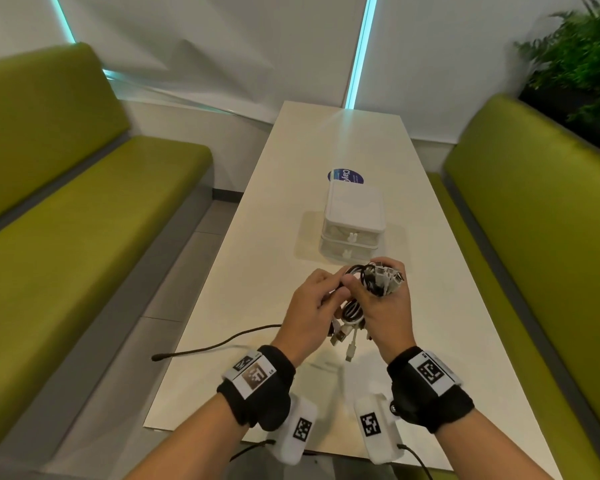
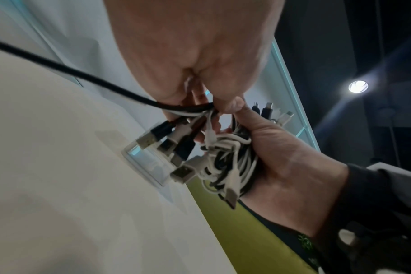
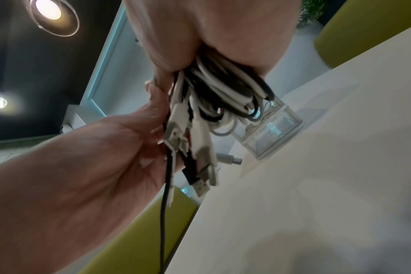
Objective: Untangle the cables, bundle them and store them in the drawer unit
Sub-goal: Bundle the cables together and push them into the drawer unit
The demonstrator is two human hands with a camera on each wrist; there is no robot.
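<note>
white table (image 1: 326, 161): both hands grip cable bundle (image 1: 355, 306), drawer unit (image 1: 354, 216) beyond.

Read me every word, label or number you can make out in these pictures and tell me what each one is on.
"Clay": white letters on the round blue sticker on the table, cut off by the drawer unit; the smaller line beside it is too blurred to read.
Square black-and-white code markers on the wristbands: patterns, and the tiny characters beside them are unreadable.
Cables and plugs: no readable print.
</note>
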